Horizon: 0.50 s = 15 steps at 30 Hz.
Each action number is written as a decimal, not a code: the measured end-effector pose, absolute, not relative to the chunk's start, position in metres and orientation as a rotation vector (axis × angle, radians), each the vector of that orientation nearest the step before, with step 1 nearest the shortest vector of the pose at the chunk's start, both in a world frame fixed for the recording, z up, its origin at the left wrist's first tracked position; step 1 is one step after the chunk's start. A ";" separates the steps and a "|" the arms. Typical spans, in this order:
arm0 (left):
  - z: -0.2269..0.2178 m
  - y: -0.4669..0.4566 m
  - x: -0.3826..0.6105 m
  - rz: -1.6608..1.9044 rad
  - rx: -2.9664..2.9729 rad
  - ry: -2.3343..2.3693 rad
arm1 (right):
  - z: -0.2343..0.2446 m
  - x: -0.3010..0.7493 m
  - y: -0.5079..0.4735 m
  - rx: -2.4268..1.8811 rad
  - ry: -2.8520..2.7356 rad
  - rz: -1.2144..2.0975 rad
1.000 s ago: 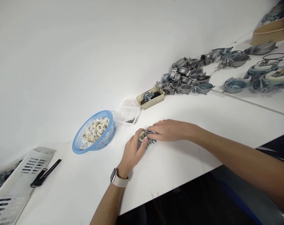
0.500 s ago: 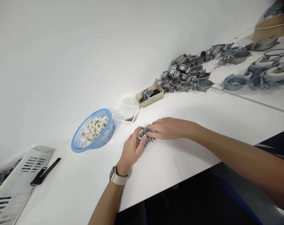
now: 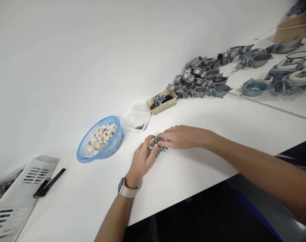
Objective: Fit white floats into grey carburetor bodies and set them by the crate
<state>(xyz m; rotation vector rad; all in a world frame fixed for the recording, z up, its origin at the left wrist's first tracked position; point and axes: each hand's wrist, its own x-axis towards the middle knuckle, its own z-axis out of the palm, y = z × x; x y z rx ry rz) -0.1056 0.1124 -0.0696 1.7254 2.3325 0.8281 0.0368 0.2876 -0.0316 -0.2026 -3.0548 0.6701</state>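
Note:
On the white table sits a grey metal carburetor body with a white ring-shaped float on its upper side and brassy parts in the middle. My left hand, wearing a watch, grips its left side between thumb and fingers. From the right, my right hand reaches over the body, its fingertips pressed together near the float's edge. Whether a small part is between those fingertips cannot be made out. Left of the hands stands a blue basket of white floats.
A white tray with small pins and a cream box with dark rubber rings stand behind. Grey metal float bowls are heaped at back right, more carburetor bodies at far right. A black watch lies beside a white crate.
The view has shifted very slightly. Both hands stay at the carburetor body in nearly the same pose.

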 end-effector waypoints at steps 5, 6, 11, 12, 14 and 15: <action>-0.068 0.112 -0.105 0.820 1.719 2.332 | -0.030 0.038 0.287 -0.205 -3.062 0.665; -0.068 0.112 -0.104 0.818 1.718 2.332 | -0.030 0.038 0.287 -0.201 -3.063 0.669; -0.066 0.111 -0.104 0.815 1.726 2.315 | -0.030 0.038 0.288 -0.205 -3.069 0.665; -0.066 0.111 -0.104 0.817 1.728 2.313 | -0.030 0.038 0.288 -0.207 -3.071 0.663; -0.067 0.112 -0.104 0.820 1.730 2.317 | -0.030 0.038 0.287 -0.210 -3.074 0.656; -0.068 0.112 -0.104 0.819 1.731 2.320 | -0.030 0.038 0.287 -0.211 -3.074 0.652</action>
